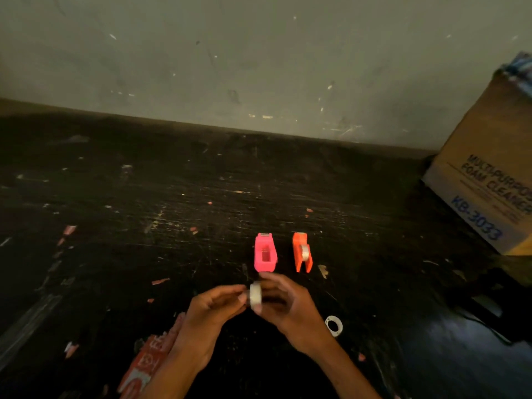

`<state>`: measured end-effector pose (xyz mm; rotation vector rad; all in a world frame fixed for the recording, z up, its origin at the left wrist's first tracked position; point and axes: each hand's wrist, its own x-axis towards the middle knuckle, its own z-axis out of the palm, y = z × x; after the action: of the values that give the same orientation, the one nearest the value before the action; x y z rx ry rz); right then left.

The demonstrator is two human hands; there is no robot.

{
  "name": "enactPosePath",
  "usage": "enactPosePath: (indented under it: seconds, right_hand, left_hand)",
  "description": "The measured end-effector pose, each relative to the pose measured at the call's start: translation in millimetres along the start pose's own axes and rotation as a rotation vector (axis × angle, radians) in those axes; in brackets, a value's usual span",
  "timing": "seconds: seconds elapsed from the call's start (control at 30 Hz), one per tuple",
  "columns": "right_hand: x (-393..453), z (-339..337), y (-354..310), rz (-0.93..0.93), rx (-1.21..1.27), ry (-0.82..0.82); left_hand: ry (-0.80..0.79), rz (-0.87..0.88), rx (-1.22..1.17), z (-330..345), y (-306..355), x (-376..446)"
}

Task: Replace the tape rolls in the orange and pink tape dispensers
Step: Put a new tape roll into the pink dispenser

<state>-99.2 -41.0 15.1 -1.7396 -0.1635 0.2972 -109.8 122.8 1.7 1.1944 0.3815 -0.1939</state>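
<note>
Both hands meet around a small white tape roll (255, 296). The right hand (283, 305) has its grip closed on the roll, with a thumb on the near side and fingers curled behind it. The left hand (214, 308) pinches the roll's left side with its fingertips. The roll stands on its edge between them, held just above the dark, scratched tabletop (172, 197).

Just past the hands sits the pink tape dispenser (265, 252). Its middle slot looks open, with no roll showing inside. Right beside it, a little to the right, is the orange tape dispenser (302, 251), and it has a white roll in it. The two are close but not touching.

Near the right wrist, a thin white ring (334, 325) lies flat on the tabletop. A red and white paper (149, 361) lies under the left arm. A brown cardboard box (486, 180) stands far off to the right, by the wall (259, 53).
</note>
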Motion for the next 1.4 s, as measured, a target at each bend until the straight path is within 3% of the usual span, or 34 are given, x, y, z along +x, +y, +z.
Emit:
enactPosePath:
  seconds: [0.57,1.13,1.4]
  right_hand:
    - [-8,5,-11,-0.057,0.004,0.057]
    - [11,-16,-10,-0.133,-0.158,0.024]
    - [40,-25,-1,-0.108,-0.203,-0.018]
  left_hand:
    - [-0.003,0.033,-0.101,4,8,-5]
    - [-0.027,0.270,0.200,25,14,8]
    - [-0.004,0.207,0.214,32,11,34]
